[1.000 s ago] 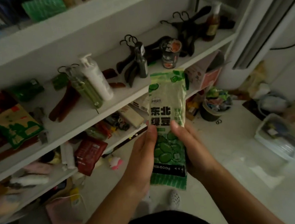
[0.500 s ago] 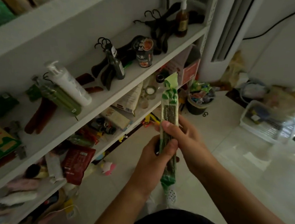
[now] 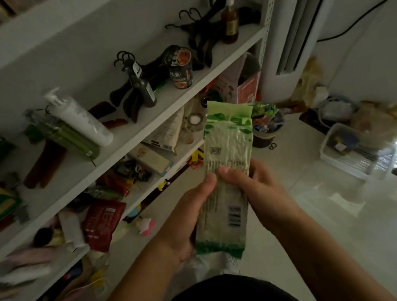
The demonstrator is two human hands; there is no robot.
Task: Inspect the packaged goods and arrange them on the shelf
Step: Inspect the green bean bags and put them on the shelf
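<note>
A long green-and-white vacuum-packed bag of beans (image 3: 225, 148) stands upright in front of me, its back with small print and a barcode facing me. My left hand (image 3: 188, 217) grips its lower left edge, thumb on the face. From the other side my right hand (image 3: 255, 188) holds the right edge, thumb pressed on the middle of the pack. The white shelf unit (image 3: 143, 121) runs along the left.
The middle shelf carries a white pump bottle (image 3: 81, 119), a green box, dark hangers, a dark can (image 3: 179, 66) and a brown bottle (image 3: 230, 22). Lower shelves hold a red pouch (image 3: 101, 222) and cartons. On the floor are a bucket (image 3: 267, 130) and a clear bin (image 3: 349, 152).
The pack has been turned about its long axis: its printed front faced me, then its thin edge, now its back with the barcode. Both hands kept hold of it.
</note>
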